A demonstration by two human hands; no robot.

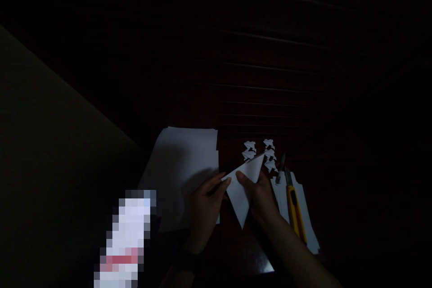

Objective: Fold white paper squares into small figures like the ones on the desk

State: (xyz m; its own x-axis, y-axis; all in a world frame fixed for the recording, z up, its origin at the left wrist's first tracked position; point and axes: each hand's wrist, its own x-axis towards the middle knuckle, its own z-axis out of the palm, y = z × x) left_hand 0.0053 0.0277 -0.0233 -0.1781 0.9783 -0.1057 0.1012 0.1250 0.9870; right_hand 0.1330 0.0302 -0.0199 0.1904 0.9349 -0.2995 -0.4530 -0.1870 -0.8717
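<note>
A white sheet of paper [243,189], folded into a triangle, is held up between my two hands above the dark table. My left hand [207,200] pinches its left corner, thumb on the near face. On the right side my right hand [261,195] grips the same paper, its thumb pressed flat on the face and the other fingers behind it, out of sight. Just beyond the paper lie several small folded paper pieces [269,155] in two columns, partly covered by the triangle's upper edge.
A stack of white paper [189,157] lies on the left. To the right, a yellow utility knife [296,213] rests on white paper pieces [308,216], beside a pen-like object [281,166]. A pixelated bright shape [124,238] fills the lower left. The surroundings are very dark.
</note>
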